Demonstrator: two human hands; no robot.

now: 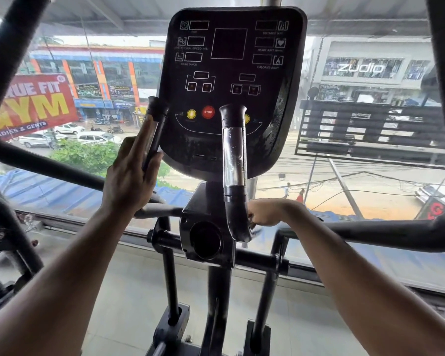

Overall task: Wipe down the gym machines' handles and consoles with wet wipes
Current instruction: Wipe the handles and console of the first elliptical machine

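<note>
My left hand [131,176] lies flat, fingers straight, against the left grip [153,132]. My right hand [263,213] is curled behind the base of the right grip [233,160]; can't tell if it's holding a wipe. Both grips run near-upright, each directly above its hand. The console [229,73] sits behind them. Count: two grips, one console, no wipe visible.
</note>
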